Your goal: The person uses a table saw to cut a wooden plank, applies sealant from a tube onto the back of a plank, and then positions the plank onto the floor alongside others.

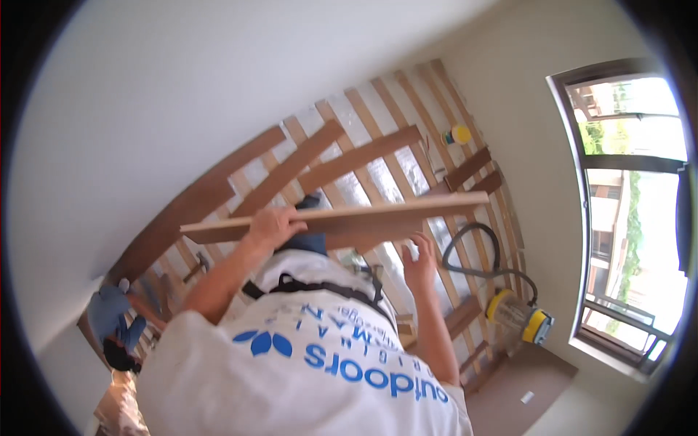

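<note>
A long brown wooden floorboard [363, 216] is held up crosswise in front of my body, its pale edge facing up. My left hand [273, 228] is closed around it towards the left end. Just below the board, right of its middle, my right hand [419, 263] has its fingers curved and apart. Its fingertips come near the lower edge, and I cannot tell whether they touch it. Beneath the board lie wooden floor battens [361, 112] over silvery sheeting, partly hidden by the board and my body.
Loose brown boards [360, 158] lie across the battens. At the right stands a yellow-and-black vacuum cleaner [518, 314] with a dark hose [497, 251]. A yellow round container [460, 135] sits near the wall. Another person [113, 312] crouches at the lower left. A window [629, 211] is on the right.
</note>
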A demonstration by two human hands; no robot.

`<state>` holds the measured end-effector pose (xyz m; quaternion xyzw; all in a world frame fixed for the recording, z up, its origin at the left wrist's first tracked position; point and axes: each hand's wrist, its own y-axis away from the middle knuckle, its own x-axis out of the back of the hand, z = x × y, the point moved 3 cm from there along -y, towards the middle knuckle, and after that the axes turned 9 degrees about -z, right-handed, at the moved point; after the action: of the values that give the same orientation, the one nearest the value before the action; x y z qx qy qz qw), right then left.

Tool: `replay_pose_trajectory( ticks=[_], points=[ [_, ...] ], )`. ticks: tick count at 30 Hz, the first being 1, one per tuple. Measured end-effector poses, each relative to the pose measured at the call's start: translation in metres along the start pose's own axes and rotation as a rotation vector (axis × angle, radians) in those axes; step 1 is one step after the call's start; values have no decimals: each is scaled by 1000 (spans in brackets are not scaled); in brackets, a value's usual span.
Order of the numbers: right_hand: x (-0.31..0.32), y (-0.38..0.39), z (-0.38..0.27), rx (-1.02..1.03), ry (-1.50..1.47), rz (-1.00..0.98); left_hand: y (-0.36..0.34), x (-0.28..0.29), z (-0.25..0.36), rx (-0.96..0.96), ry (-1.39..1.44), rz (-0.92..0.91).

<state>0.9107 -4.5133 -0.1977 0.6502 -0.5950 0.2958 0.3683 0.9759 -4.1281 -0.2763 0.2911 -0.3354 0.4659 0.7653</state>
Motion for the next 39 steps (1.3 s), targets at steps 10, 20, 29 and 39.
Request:
replay_pose_trajectory(
  ticks=[10, 20, 29, 39],
  points=[
    [-9, -119, 184, -111, 36, -711, -237, 47, -16, 478, -69, -198],
    [48, -339, 372, 165, 139, -992, -340, -37, 93, 944, -69, -108],
    [110, -442, 430, -22, 220, -1368, -416, -91, 170, 1140, 229, -114],
    [150, -444, 542, -508, 4, -1229, -515, -144, 128, 869, 553, -447]
  ],
)
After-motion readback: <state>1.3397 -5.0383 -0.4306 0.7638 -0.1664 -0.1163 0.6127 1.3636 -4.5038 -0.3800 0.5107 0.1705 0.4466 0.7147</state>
